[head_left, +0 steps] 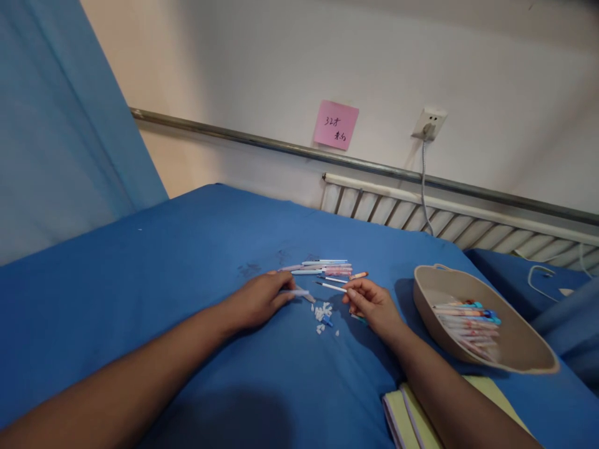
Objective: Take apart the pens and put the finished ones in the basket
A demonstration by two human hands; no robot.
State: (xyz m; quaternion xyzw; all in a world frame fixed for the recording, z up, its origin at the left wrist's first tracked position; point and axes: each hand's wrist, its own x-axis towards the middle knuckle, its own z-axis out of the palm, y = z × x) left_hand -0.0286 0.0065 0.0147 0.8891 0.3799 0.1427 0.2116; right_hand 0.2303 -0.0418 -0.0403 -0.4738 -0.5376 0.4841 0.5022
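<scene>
My left hand (262,299) is closed around a pale pen barrel (300,292), its end pointing right. Between the thumb and fingers of my right hand (374,307) is a thin white pen refill (331,287), dark tip to the left. The two do not touch each other. Below them on the blue cloth lies a small heap of white plastic bits (322,312) with a blue piece (327,321). Just beyond my hands, several pen parts (322,268) lie side by side. An orange-tipped piece (359,275) shows above my right fingers, and something greenish lies partly hidden under that hand.
At right stands a beige basket (428,324) holding several pens (472,324). A yellow-green folded item (491,393) lies under my right forearm. Behind the blue-covered surface (196,243) are a radiator (365,202), a rail and a plugged-in cable (423,181). A blue curtain (60,125) hangs at left.
</scene>
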